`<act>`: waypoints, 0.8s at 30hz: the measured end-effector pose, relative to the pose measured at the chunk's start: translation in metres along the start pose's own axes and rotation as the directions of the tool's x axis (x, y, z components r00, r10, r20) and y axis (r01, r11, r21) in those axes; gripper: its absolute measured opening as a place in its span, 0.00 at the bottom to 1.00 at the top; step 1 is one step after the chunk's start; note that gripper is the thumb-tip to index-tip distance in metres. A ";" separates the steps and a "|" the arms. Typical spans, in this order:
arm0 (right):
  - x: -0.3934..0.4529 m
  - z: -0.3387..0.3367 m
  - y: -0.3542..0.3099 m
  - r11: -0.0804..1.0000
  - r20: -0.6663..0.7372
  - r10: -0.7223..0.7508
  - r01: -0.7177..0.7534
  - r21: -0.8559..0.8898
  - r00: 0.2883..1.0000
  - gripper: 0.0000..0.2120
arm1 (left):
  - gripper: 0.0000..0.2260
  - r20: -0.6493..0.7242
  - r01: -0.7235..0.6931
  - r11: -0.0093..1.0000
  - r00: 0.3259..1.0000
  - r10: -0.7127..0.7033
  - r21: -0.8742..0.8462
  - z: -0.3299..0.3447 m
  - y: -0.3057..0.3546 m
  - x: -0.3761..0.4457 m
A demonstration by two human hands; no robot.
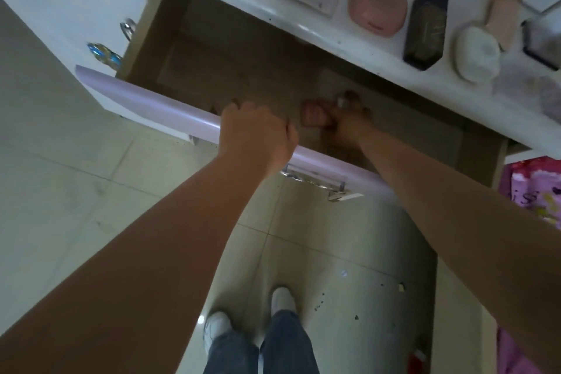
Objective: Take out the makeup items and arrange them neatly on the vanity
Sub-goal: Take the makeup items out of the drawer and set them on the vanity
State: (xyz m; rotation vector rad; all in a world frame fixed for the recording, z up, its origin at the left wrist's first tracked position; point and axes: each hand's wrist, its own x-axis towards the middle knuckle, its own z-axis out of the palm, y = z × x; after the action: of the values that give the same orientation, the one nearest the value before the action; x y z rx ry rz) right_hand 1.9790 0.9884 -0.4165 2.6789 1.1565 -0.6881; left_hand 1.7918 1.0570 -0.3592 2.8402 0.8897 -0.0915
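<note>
Vanity top (303, 30) carries a pink compact (377, 5), a dark bottle (426, 26) and a white puff (477, 53). Below, the open drawer (145, 97) has the left hand (256, 130) curled over its front edge; inside, the right hand (349, 121) grips a small pink item (314, 117).

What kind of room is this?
Probably a bedroom or dressing area at home: a white vanity top holding a pink rounded compact case and dark faceted glass bottle, above an open lilac-fronted drawer, on pale floor tiles.
</note>
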 end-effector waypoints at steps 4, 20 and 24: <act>-0.008 0.003 0.009 0.997 -0.115 -0.033 0.041 0.061 0.993 0.31 | 0.19 0.100 0.017 1.000 0.995 -0.018 0.017 -0.008 0.003 0.000; -0.034 -0.006 0.064 0.970 0.060 -0.171 0.157 0.186 0.983 0.25 | 0.24 0.444 0.039 0.998 0.894 -0.054 0.044 0.036 0.060 0.092; -0.042 -0.001 0.074 0.989 0.104 -0.080 0.065 0.135 0.991 0.27 | 0.19 0.433 -0.096 0.981 0.901 0.014 0.168 0.032 0.067 0.097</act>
State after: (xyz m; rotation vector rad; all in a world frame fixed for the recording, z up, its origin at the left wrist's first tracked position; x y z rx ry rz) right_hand 2.0072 0.9102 -0.4003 2.6762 1.2259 -0.9417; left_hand 1.9088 1.0516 -0.3919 2.8256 0.7306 -0.8029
